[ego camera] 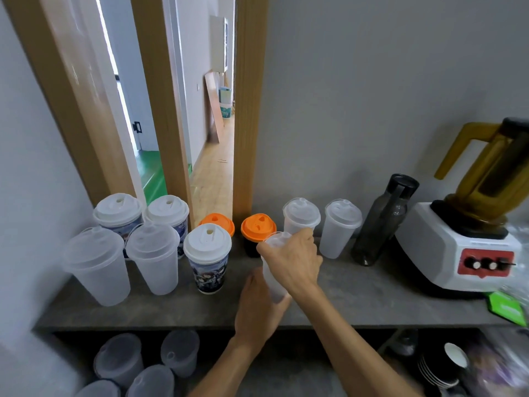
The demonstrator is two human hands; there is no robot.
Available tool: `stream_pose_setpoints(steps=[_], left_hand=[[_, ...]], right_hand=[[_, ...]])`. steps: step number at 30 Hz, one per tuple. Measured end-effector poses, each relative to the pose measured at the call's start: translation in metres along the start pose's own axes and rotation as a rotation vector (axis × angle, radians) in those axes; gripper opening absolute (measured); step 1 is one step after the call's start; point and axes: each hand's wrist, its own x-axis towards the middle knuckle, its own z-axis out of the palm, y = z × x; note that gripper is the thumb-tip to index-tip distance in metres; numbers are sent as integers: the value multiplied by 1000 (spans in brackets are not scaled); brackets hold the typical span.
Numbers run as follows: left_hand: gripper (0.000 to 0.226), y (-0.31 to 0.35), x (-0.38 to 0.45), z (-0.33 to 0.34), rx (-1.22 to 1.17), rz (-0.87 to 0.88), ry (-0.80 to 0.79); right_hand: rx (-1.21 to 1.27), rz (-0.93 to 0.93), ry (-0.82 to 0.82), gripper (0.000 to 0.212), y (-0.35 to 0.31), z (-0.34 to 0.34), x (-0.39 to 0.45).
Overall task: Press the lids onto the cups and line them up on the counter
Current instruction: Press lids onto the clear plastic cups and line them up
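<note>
Translucent plastic cup (pixel 273 277) stood at the middle of the counter (pixel 357 296), just ahead of the front edge. Left hand (pixel 259 308) wrapped its base; right hand (pixel 296 260) curled over the frosted lid (pixel 274 239) from above. Judged step: pressing the lid home. Next move calls for even downward pressure, then placement beside the lidded cups (pixel 340 224) behind. Rim seating was hidden by fingers; cannot confirm closure.
</note>
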Motion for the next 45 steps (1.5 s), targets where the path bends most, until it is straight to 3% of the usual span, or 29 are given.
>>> stream_pose_setpoints(steps=[4, 9, 12, 19, 24, 32, 35, 38, 40, 42, 45], left_hand=[[72, 3, 2, -1, -29, -7, -28], [67, 10, 2, 8, -113, -39, -8], [56, 21, 3, 29, -183, 2, -19], [65, 71, 17, 85, -216, 119, -177], [73, 84, 30, 118, -212, 74, -229], [61, 77, 24, 129, -108, -2, -212], [63, 79, 15, 115, -140, -1, -227], [67, 68, -13, 79, -45, 42, -183], [57, 49, -38, 51, -6, 95, -114], [38, 22, -64, 19, 48, 144, -44], [26, -33, -103, -30, 217, 96, 48]], right_hand=[[-9, -26, -44, 65, -1, -7, 0], [-46, -61, -76, 112, 19, -23, -5], [-46, -113, -81, 103, 39, -39, -6], [109, -70, -14, 101, 93, -99, 30], [155, -90, -16, 95, 120, -118, 54], [235, -84, -69, 105, 147, -111, 55], [198, -113, -1, 108, 147, -117, 49], [137, -264, 187, 91, 141, -118, 33], [167, -415, 250, 74, 131, -112, 15], [202, -577, 201, 54, 119, -97, -6], [206, -762, -48, 15, 104, -58, -40]])
